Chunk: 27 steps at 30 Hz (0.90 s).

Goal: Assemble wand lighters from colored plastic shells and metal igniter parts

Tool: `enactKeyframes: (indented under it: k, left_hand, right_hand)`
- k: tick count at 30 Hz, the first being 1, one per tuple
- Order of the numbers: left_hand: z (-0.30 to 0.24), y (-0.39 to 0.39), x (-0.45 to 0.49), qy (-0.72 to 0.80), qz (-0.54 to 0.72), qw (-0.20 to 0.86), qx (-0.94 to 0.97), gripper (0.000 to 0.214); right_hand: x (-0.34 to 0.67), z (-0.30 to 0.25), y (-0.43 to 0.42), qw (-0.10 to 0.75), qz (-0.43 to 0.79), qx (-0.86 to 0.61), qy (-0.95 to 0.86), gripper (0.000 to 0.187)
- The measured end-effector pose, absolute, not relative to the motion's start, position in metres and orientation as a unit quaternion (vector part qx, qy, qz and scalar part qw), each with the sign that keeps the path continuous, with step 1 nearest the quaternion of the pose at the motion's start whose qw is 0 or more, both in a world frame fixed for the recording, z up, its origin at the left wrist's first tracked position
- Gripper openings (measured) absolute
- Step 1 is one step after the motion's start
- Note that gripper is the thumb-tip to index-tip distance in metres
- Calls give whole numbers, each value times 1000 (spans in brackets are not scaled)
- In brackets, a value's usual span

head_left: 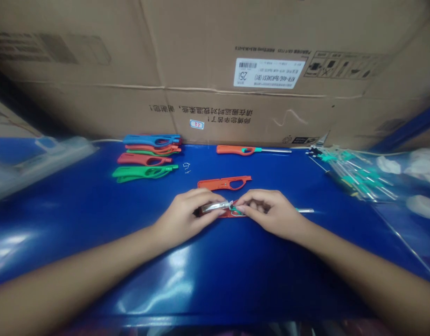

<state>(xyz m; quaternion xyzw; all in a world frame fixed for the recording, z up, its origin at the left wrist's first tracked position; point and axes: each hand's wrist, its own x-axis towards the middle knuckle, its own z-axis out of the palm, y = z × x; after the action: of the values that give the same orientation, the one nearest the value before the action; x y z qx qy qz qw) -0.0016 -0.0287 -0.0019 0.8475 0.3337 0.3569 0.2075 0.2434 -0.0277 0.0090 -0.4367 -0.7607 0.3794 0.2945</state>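
Note:
Both hands meet at the middle of the blue table (pixel 215 275). My left hand (pixel 187 215) is closed on a small clear and silver cylinder (pixel 215 206) and presses on an orange lighter shell (pixel 232 213) that lies under it. My right hand (pixel 271 211) pinches a teal piece at the shell's right end, and a thin metal tube (pixel 305 211) sticks out to the right from beneath it. A second orange shell half (pixel 225 183) lies just behind the hands.
A stack of blue, orange and green shells (pixel 148 156) sits at the back left. An assembled orange lighter (pixel 252 150) lies at the back centre. Clear bags of teal-ended metal tubes (pixel 355 175) lie at the right. Cardboard boxes (pixel 215 70) wall off the back. A clear bag (pixel 36 158) lies at the left.

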Motion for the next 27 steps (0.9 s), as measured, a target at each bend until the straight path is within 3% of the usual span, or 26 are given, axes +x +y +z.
enactKeyframes:
  k: [27]
  left_hand:
    - [-1,-28,-1,293,341,227,864,19]
  right_hand:
    - [245,8,-27,311,395,-386,-773,13]
